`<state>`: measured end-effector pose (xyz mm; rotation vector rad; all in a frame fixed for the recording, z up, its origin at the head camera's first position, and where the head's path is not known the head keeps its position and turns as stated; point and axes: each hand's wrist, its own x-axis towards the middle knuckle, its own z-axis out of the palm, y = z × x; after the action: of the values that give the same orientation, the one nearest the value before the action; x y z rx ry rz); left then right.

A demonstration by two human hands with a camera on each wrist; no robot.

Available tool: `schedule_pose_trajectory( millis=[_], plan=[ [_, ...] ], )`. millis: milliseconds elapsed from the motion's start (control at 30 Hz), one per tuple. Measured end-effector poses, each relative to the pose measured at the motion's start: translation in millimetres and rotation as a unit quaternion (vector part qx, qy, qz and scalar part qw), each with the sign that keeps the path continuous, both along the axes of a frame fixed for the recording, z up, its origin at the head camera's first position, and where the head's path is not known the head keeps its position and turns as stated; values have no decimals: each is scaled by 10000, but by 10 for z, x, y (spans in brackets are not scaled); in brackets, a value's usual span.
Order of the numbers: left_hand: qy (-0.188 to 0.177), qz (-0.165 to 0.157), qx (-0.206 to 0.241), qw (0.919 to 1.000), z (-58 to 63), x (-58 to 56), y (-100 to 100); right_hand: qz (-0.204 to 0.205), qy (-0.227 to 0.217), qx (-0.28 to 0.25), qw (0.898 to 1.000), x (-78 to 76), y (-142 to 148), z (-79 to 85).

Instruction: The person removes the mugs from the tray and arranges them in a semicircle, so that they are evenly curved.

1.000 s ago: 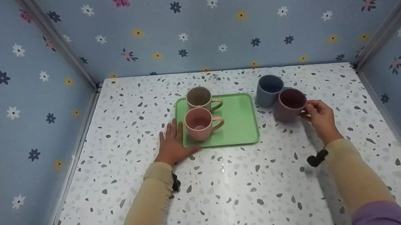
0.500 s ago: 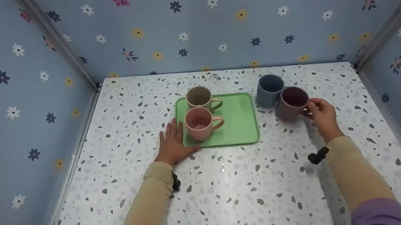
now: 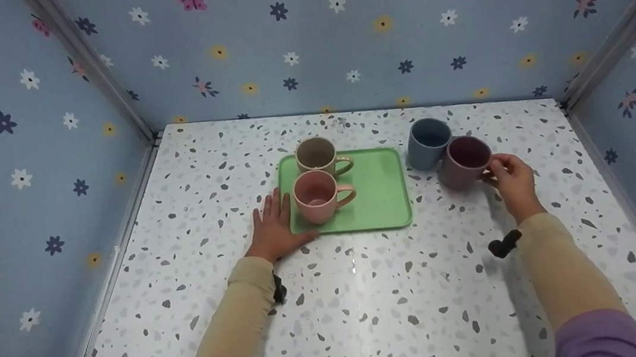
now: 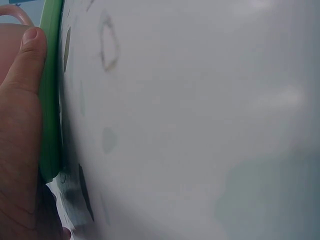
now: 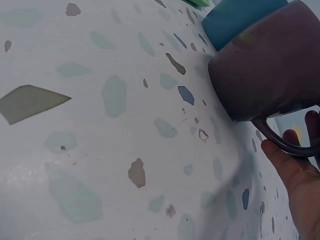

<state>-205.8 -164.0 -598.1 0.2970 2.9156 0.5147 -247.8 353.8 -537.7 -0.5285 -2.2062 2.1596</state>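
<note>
My left hand (image 3: 276, 231) lies with spread fingers at the near left corner of a green tray (image 3: 383, 195); its thumb runs along the tray's near edge in the left wrist view. On the tray's left part stand a pink mug (image 3: 314, 207) and, behind it, a beige mug (image 3: 308, 157), both upright with handles to the right. My right hand (image 3: 515, 186) grips the handle of a dark mauve mug (image 3: 460, 173) right of the tray. Just behind that mug stands a blue mug (image 3: 424, 153), close against it in the right wrist view.
The speckled white table (image 3: 380, 303) carries everything. A flowered blue wall (image 3: 325, 34) rises along its back, with side panels at left and right. Table surface shows in front of the tray and around the mugs.
The right hand and the mauve mug have shifted slightly right and back. The blue mug has moved very slightly right. The left hand, tray and two mugs on it have stayed put.
</note>
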Motion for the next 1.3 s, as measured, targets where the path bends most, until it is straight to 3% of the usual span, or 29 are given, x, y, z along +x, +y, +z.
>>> schedule_pose_trajectory(
  millis=[267, 500, 833, 1000, 1300],
  plan=[
    [-89, 39, -40, 9999, 3, -1, 0, -116, 9, 58, 9999, -51, 34, -49],
    [5, 36, 39, 10000, -1, 3, 6, -134, 224, -311, 9992, -21, -7, 31],
    [-28, 12, 56, 10000, -2, -5, -3, -264, -285, -238, 9990, -85, 66, -15],
    [-20, -7, 43, 10000, -36, -13, -16, -290, -491, -376, 9977, -94, 85, 59],
    [43, 7, 123, 9999, -47, -20, -11, -427, -189, 163, 9988, -108, 80, 197]
  ],
)
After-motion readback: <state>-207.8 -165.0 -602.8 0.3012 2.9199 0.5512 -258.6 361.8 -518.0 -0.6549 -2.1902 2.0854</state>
